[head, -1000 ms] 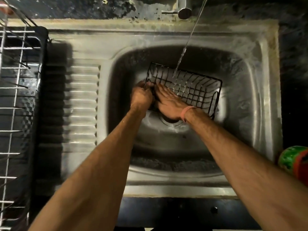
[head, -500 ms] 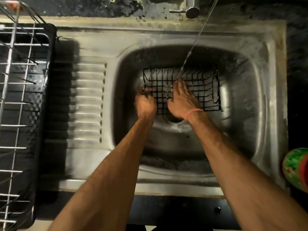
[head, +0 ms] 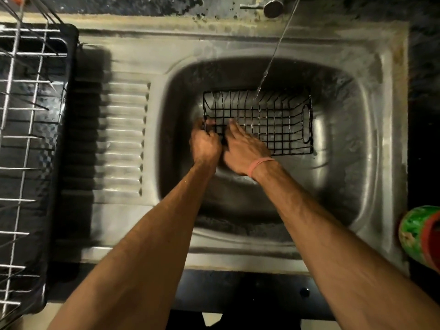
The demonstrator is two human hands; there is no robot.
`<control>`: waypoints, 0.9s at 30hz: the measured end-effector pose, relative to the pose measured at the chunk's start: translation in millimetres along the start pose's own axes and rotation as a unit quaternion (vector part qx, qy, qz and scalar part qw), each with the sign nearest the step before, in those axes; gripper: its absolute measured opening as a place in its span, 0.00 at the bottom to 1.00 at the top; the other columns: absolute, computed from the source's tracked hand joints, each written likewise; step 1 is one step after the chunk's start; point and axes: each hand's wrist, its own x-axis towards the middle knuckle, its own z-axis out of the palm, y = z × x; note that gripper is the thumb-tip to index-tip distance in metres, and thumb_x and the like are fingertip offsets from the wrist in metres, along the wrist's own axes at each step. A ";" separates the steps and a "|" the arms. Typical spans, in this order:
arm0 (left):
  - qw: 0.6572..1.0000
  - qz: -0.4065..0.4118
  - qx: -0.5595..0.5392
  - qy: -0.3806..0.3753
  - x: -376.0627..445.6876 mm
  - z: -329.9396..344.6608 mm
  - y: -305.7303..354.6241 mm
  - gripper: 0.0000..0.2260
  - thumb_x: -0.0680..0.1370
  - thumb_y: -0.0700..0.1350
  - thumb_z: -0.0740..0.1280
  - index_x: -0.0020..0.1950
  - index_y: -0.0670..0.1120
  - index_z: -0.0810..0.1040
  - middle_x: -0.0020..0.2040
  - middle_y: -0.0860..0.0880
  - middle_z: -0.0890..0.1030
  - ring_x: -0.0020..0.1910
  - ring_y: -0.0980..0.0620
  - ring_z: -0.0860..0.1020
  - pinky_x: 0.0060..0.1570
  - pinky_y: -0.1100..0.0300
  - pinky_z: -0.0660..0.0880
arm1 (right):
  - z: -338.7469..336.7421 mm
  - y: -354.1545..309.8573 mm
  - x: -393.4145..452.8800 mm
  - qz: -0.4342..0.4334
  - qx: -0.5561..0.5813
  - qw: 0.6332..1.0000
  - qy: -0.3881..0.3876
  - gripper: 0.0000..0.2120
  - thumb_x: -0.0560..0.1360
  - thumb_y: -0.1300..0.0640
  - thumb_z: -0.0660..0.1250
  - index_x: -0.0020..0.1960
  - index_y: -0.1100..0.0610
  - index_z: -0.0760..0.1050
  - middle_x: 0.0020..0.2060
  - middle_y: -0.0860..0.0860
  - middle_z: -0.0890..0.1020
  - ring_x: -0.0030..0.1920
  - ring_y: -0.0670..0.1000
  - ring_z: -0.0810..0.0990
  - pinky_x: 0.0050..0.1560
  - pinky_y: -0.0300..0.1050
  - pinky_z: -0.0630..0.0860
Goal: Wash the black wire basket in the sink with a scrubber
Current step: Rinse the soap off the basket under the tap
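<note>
Head view: I see the basket (head: 269, 122) lying open side up in the sink (head: 371, 163) bowl, under the water stream (head: 273, 55) from the tap (head: 272, 7). My left hand (head: 206, 145) grips the basket's left rim, fingers curled round the wire. My right hand (head: 245, 148) lies just beside it on the near-left corner, fingers fairly straight; scrubber not visible, so can't tell if it holds one. Pink band (head: 259, 165) on right wrist. Dish rack (head: 26, 139) far left, green-red container (head: 421, 236) at right edge.
</note>
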 end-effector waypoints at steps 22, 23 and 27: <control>0.995 0.094 0.006 0.025 2.5 15.4 -7.0 0.09 0.89 0.49 0.59 0.61 0.52 0.78 0.48 0.57 0.80 0.50 0.53 0.82 0.56 0.46 0.82 | 0.3 47.4 -30.0 0.057 -0.037 0.993 0.092 0.34 0.85 0.44 0.49 0.86 0.58 0.48 0.86 0.53 0.43 0.85 0.53 0.44 0.83 0.56 0.58; 0.994 0.110 0.006 0.022 3.7 15.4 -6.6 0.11 0.89 0.51 0.59 0.62 0.51 0.79 0.48 0.57 0.80 0.49 0.57 0.82 0.55 0.50 0.82 | 1.8 49.9 -32.6 0.054 -0.035 0.992 0.108 0.33 0.85 0.45 0.50 0.86 0.59 0.48 0.86 0.53 0.44 0.85 0.52 0.44 0.83 0.56 0.57; 0.986 0.165 0.008 0.007 7.9 17.6 -0.9 0.16 0.90 0.56 0.57 0.62 0.48 0.79 0.46 0.57 0.80 0.41 0.72 0.77 0.41 0.72 0.74 | 12.5 40.9 -28.9 0.043 -0.043 0.986 0.153 0.33 0.85 0.46 0.46 0.85 0.60 0.51 0.85 0.55 0.51 0.85 0.52 0.49 0.84 0.54 0.57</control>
